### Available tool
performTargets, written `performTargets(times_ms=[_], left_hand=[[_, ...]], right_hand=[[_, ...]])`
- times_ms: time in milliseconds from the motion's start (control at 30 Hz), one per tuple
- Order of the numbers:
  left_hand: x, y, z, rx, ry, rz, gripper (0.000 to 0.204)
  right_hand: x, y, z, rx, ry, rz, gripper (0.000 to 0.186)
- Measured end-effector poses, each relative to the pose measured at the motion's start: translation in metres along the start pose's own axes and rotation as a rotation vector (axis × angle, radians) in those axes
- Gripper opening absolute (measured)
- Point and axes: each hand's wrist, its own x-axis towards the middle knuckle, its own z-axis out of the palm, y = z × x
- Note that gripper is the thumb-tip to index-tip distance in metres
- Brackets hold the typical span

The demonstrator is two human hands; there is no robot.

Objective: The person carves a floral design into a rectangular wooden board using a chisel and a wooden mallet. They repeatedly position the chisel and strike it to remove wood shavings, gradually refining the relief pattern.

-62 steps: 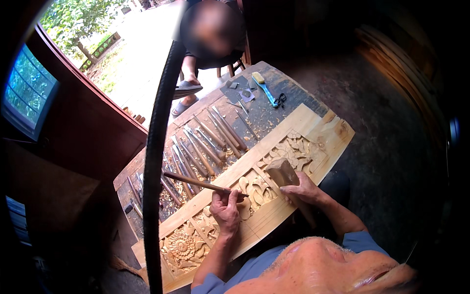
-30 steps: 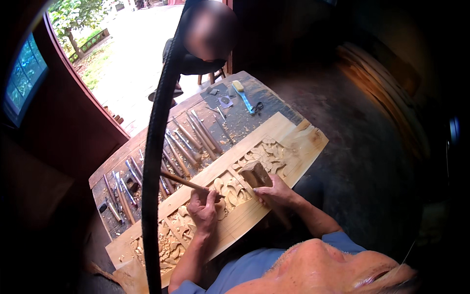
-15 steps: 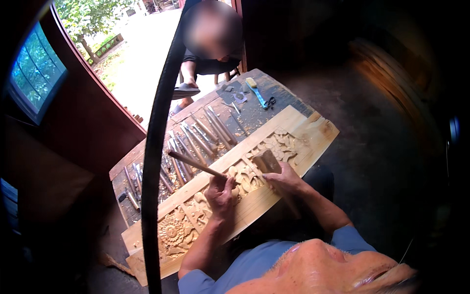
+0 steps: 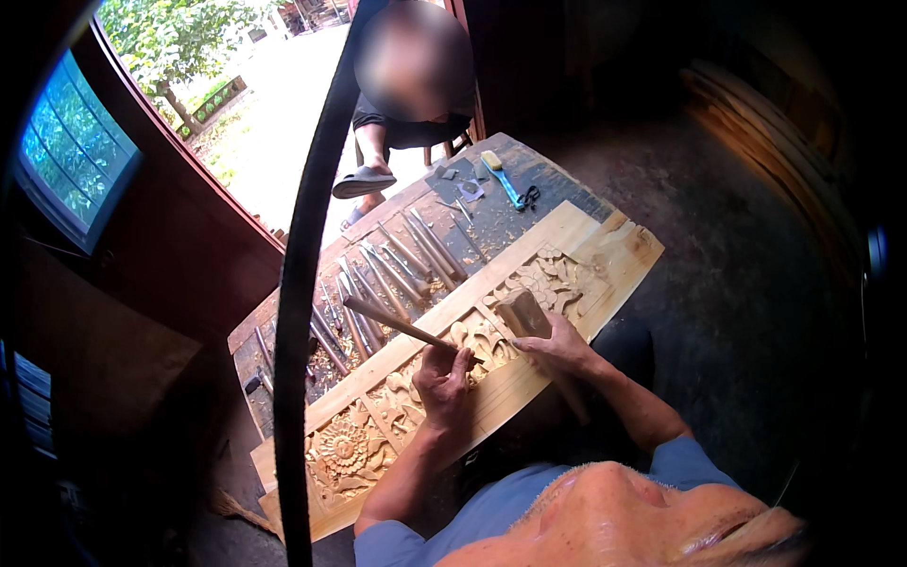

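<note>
My left hand (image 4: 442, 386) grips a long wooden-handled chisel (image 4: 391, 319), slanting with its lower end at the middle carved section of a pale wooden board (image 4: 627, 248). The board lies across the front of the bench, with flower and leaf reliefs in framed sections. My right hand (image 4: 561, 348) is closed round a chunky wooden mallet (image 4: 520, 310), held beside the chisel's lower end above the carving, its handle pointing toward me. Rows of chisels and gouges (image 4: 380, 276) lie among shavings just beyond the board.
A worn bench (image 4: 534, 161) carries a blue-handled brush (image 4: 503, 178), small grey pieces and thin tools at its far end. Beyond it a person (image 4: 376, 142) in slippers sits in the open doorway. A door with a window (image 4: 142, 236) is left, stacked boards (image 4: 746, 132) right, and a dark strap crosses the view.
The chisel's far end has swung up a little, so it slants more steeply across the view. The whole view has shifted slightly. Both hands keep their grips.
</note>
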Motion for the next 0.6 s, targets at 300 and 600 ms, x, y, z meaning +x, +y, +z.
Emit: performTargets(times_ms=[300, 600], left_hand=[[-0.0002, -0.0033, -0.0010, 0.034, -0.025, 0.011, 0.010], [0.0000, 0.0049, 0.0012, 0.001, -0.010, -0.046, 0.012]], right_hand=[[0.0009, -0.0016, -0.0020, 0.009, 0.000, 0.041, 0.046], [0.0012, -0.0048, -0.0039, -0.010, 0.000, 0.040, 0.044]])
